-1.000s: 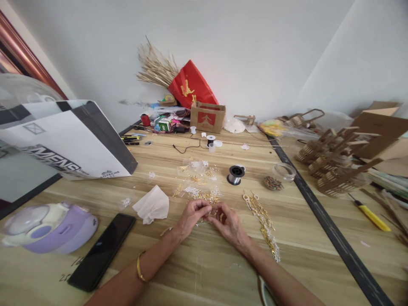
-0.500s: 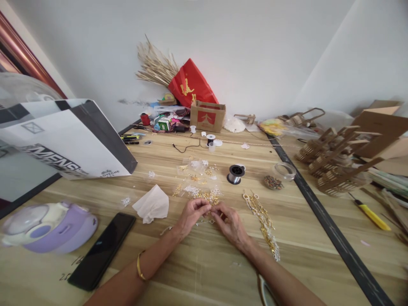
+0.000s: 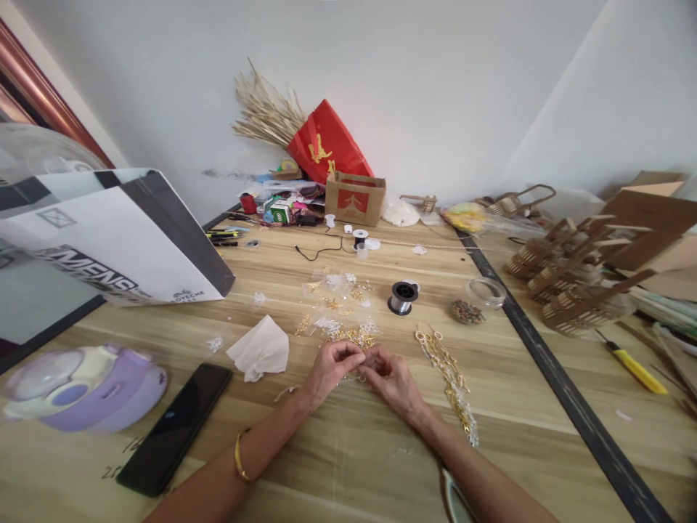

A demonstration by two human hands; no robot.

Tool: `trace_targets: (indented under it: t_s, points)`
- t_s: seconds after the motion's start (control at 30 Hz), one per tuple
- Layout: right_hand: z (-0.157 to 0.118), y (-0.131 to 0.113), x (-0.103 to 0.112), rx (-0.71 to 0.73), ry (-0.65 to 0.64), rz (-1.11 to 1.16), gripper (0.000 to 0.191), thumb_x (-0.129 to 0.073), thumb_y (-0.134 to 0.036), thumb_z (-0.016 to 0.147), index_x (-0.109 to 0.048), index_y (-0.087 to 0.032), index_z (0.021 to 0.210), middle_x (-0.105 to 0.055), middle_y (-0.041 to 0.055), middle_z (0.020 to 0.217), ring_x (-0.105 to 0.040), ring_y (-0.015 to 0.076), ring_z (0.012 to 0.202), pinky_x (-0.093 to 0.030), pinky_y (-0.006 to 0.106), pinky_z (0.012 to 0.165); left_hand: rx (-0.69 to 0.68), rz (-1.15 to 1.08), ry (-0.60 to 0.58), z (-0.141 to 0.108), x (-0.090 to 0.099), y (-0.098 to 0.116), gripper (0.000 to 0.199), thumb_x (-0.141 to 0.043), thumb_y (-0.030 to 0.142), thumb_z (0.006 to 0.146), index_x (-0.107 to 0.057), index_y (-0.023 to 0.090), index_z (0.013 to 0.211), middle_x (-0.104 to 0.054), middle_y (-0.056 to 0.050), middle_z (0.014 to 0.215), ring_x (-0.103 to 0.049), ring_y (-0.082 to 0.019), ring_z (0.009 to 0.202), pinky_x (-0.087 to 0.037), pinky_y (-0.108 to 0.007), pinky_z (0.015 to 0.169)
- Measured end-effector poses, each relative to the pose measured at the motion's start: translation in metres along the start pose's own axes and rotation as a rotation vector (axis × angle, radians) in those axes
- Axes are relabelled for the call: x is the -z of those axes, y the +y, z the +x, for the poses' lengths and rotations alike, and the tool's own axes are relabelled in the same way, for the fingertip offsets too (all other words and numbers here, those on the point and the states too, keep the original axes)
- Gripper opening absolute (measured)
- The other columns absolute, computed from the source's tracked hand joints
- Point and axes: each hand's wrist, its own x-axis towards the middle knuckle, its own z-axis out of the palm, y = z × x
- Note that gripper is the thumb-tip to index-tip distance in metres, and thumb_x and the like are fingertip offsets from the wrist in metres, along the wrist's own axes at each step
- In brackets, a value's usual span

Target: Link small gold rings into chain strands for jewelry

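My left hand (image 3: pixel 333 368) and my right hand (image 3: pixel 393 378) meet fingertip to fingertip over the middle of the table. Both are closed in a pinch, and whatever sits between the fingertips is too small to make out. Just beyond them lies a pile of gold and silver jewellery findings (image 3: pixel 351 335). A thin silver chain (image 3: pixel 351 379) shows on the tabletop beneath the hands, partly covered by them. To the right of my right hand lies a bundle of gold and silver chains (image 3: pixel 451 378).
A wire spool (image 3: pixel 403 298), a dish of beads (image 3: pixel 467 312) and small bamboo baskets (image 3: pixel 580 309) are on the right. Leftward lie a tissue (image 3: pixel 260 350), a phone (image 3: pixel 175 428), a purple-and-white bottle (image 3: pixel 103 392) and a paper bag (image 3: pixel 125 247). A yellow-handled tool (image 3: pixel 637 369) lies far right.
Both hands have shifted very slightly, with the fingertips still together. The things on the table lie where they were.
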Motion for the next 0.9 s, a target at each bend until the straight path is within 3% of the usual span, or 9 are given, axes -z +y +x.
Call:
trace_targets:
  t_s: [0.3,0.53,0.73,0.9]
  points:
    - [0.001,0.001,0.002,0.072,0.072,-0.142,0.018,-0.053,-0.03,0.084,-0.063,-0.016,0.082,-0.061,0.0008,0.065,-0.047,0.0106,0.052,-0.037,0.022,0.048,0.003,-0.007,0.04,0.003,0.003,-0.001,0.024,-0.071,0.035,0.063,-0.063,0.012,0.066,-0.057,0.0,0.059,-0.046,-0.009,0.054,-0.037,-0.02,0.053]
    - [0.002,0.005,0.004,0.123,0.102,-0.131,0.02,-0.051,-0.033,0.086,-0.062,-0.017,0.08,-0.06,0.0014,0.07,-0.051,0.0119,0.059,-0.038,0.021,0.05,-0.005,0.001,0.062,0.004,0.004,-0.003,0.026,-0.072,0.036,0.063,-0.064,0.012,0.067,-0.056,0.001,0.057,-0.046,-0.009,0.054,-0.038,-0.021,0.053]
    - [0.005,0.004,0.01,0.046,0.183,-0.017,0.022,-0.055,-0.038,0.084,-0.058,-0.017,0.078,-0.055,0.0001,0.067,-0.048,0.0113,0.057,-0.038,0.022,0.05,-0.025,0.026,0.138,0.006,0.01,0.0,0.023,-0.066,0.035,0.069,-0.064,0.012,0.07,-0.057,0.0,0.058,-0.05,-0.011,0.057,-0.041,-0.022,0.057]
    - [0.008,0.001,0.015,-0.025,0.299,0.128,0.027,-0.057,-0.044,0.081,-0.055,-0.017,0.075,-0.046,-0.0043,0.055,-0.041,0.0093,0.046,-0.036,0.021,0.044,-0.072,0.034,0.161,0.014,0.018,-0.012,0.024,-0.068,0.035,0.067,-0.065,0.013,0.074,-0.063,-0.002,0.067,-0.056,-0.014,0.064,-0.045,-0.024,0.062]
